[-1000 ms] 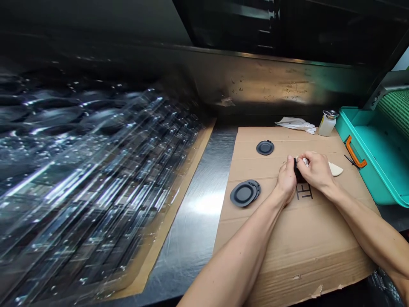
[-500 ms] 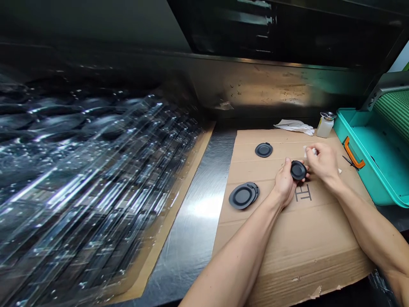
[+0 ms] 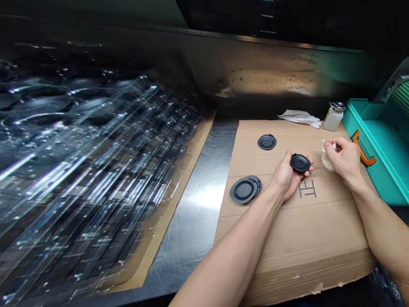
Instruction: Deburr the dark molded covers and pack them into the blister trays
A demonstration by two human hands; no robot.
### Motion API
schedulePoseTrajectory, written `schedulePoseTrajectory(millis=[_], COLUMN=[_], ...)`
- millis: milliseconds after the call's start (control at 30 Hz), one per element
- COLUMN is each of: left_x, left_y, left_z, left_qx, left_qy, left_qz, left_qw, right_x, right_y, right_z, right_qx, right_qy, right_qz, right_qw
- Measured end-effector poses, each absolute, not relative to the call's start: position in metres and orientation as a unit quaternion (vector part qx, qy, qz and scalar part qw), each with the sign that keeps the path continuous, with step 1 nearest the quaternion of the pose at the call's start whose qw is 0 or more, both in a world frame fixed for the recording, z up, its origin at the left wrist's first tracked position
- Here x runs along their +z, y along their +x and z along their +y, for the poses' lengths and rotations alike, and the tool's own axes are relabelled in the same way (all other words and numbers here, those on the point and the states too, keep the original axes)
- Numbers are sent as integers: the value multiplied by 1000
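My left hand [image 3: 285, 177] holds a small black rounded part [image 3: 300, 163] above the cardboard, its dished face up and the fingers beneath it. To the right, my right hand [image 3: 345, 158] is closed on a crumpled white cloth [image 3: 327, 161], apart from the black part. A single black part [image 3: 267, 142] lies farther back on the cardboard sheet [image 3: 294, 238]. Nearer, left of my left forearm, a few similar black parts [image 3: 243, 190] overlap each other.
White gloves [image 3: 300, 117] and a bottle with a metal top [image 3: 334, 116] stand at the cardboard's back edge. A teal bin [image 3: 383, 170] with an orange handle is at the right. Clear plastic trays [image 3: 96, 183], blurred, fill the left.
My right hand has moved right, away from the black part, with the white cloth. The black part in my left hand is tilted differently, and the left fingers have opened out beneath it.
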State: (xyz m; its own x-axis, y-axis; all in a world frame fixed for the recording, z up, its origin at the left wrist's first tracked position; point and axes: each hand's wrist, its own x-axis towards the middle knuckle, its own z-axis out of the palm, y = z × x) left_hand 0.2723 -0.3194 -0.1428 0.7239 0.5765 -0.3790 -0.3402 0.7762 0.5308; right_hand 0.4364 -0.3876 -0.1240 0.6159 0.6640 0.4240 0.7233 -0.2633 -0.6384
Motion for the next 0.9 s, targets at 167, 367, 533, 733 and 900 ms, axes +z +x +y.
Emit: schedulePoseTrajectory(millis=[167, 367, 533, 733, 900], left_x=[-146, -149, -151, -155, -155], left_y=[272, 272, 273, 282, 283], left_z=[-320, -321, -324, -332, -338], left_qx=[262, 265, 272, 328, 373], left_qy=[231, 259, 281, 282, 283], left_qz=[258, 253, 256, 238, 237], left_qw=[901, 894, 884, 870, 851], right_x=[-116, -118, -116, -122, -133], right_y=[451, 491, 464, 386, 373], right_z=[-393, -397, -395, -391, -384], right_qx=[-89, -145, -51, 65, 5], right_qy=[-807, -840, -800, -730, -740], right_qz=[-428, -394, -456, -550, -553], right_qw=[398, 345, 388, 401, 383])
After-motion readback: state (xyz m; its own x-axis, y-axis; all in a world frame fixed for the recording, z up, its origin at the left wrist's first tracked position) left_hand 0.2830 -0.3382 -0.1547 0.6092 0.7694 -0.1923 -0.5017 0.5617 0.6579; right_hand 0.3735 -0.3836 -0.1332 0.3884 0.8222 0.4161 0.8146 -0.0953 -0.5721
